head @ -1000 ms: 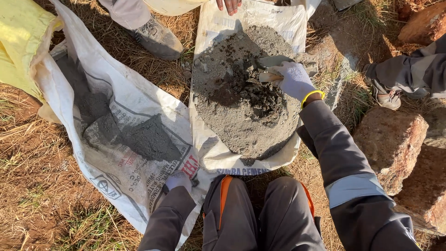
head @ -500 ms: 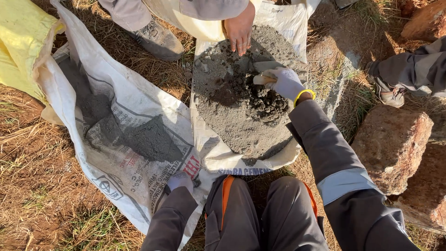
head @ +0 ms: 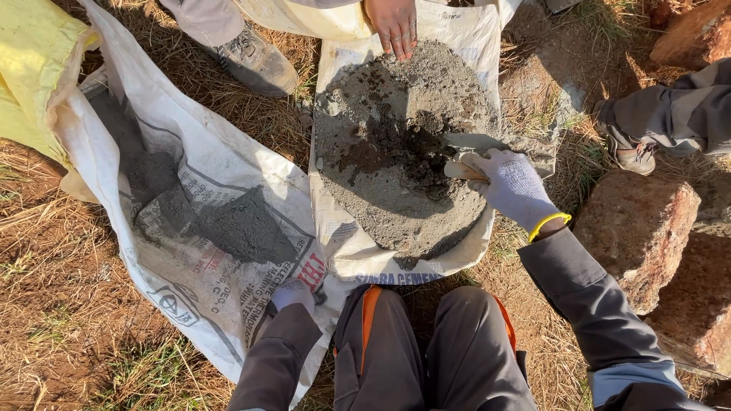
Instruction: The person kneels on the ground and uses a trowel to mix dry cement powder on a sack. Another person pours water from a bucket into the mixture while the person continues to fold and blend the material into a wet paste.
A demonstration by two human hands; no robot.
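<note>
My right hand, in a white glove with a yellow cuff, is shut on the wooden handle of a trowel. Its blade digs into the right side of a grey cement mix pile with a dark wet patch in the middle. The pile lies on a flattened white bag. My left hand, also gloved, is curled on the near edge of a large printed white sack that holds grey powder. Another person's bare hand touches the pile's far edge.
My knees in grey trousers sit just below the pile. Rough reddish stone blocks lie to the right, near a second person's boot. Another boot stands at top left, with a yellow bag at the far left. Dry grass surrounds everything.
The other person's bare hand has come down onto the pile's far edge. My right hand with the trowel has drawn back to the right and towards me. My left hand stays put.
</note>
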